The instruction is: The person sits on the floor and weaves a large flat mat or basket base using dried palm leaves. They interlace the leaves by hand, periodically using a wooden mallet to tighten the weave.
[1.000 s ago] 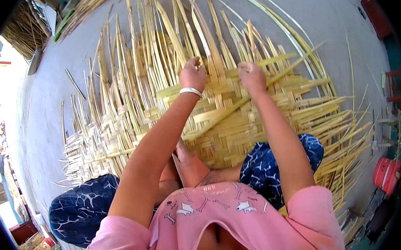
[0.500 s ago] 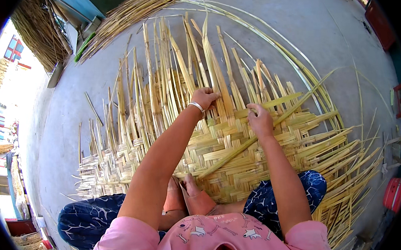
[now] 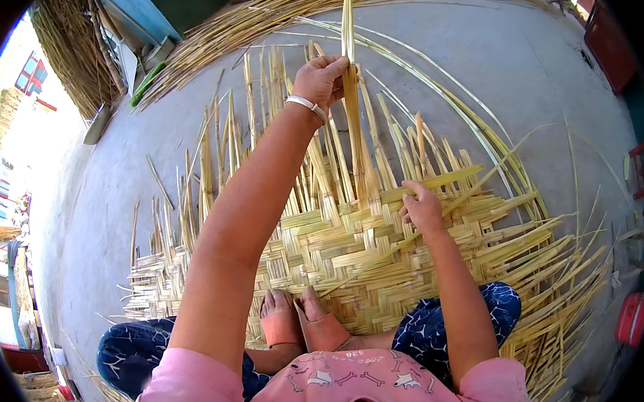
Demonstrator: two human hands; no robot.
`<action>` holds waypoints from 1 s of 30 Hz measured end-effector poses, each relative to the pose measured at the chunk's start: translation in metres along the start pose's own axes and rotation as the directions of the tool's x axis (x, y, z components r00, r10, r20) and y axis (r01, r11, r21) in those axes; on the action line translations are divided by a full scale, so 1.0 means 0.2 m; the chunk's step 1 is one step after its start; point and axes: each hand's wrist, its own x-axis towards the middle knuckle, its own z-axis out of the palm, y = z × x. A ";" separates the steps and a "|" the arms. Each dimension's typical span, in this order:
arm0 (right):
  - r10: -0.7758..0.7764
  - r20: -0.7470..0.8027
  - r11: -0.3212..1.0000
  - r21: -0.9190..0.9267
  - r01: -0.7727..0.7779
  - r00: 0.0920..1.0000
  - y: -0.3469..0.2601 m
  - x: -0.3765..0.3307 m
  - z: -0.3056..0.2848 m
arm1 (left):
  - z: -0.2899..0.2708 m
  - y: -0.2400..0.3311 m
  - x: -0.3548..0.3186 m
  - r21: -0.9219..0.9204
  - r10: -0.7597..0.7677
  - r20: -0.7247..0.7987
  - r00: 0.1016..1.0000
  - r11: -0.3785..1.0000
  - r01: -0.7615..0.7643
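A woven mat of split reeds [image 3: 358, 292] lies on the ground in front of my feet, its loose strips standing up along the far edge. My left hand [image 3: 323, 84] is closed round a few long reed strips [image 3: 348, 31], lifted upright well above the weave. Lower and to the right, my right hand [image 3: 421, 207], fingers curled, is at a flat greenish reed strip [image 3: 444, 180] that lies across the weave; its fingertips partly hide their grip. Another long strip slants across the mat below that hand.
Sandals [image 3: 322, 332] on my feet rest against the mat's near edge. Long loose reeds [image 3: 251, 38] lie along the far side, and thin pale strips [image 3: 463, 79] curve round the right. A reed bundle [image 3: 73, 54] stands at far left; a red object [image 3: 633, 319] sits at right.
My left hand has risen and moved away from me, pulling the upright reed strips higher. My right hand has shifted slightly nearer to me, still at the greenish strip.
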 end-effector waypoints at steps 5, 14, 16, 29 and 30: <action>-0.097 0.063 0.985 0.147 0.087 0.993 -0.36 -0.15 -0.10 | 0.09 0.01 -0.13 0.092 0.012 0.168 0.986 0.995 -0.028; -0.393 -0.013 0.800 0.488 0.349 0.920 -0.87 -0.11 -0.38 | 0.30 -0.11 -0.41 0.238 0.019 0.404 0.914 0.963 -0.125; -0.402 0.049 0.766 0.565 0.307 0.914 -0.85 -0.11 -0.41 | 0.34 -0.11 -0.45 0.260 0.018 0.425 0.905 0.955 -0.142; -0.369 -0.204 0.820 0.387 0.421 0.907 -0.71 -0.31 -0.42 | 0.51 -0.17 -0.61 0.493 -0.127 0.355 0.926 0.867 -0.070; -0.369 -0.255 0.817 0.369 0.442 0.894 -0.70 -0.31 -0.43 | 0.52 -0.17 -0.61 0.510 -0.129 0.349 0.928 0.857 -0.073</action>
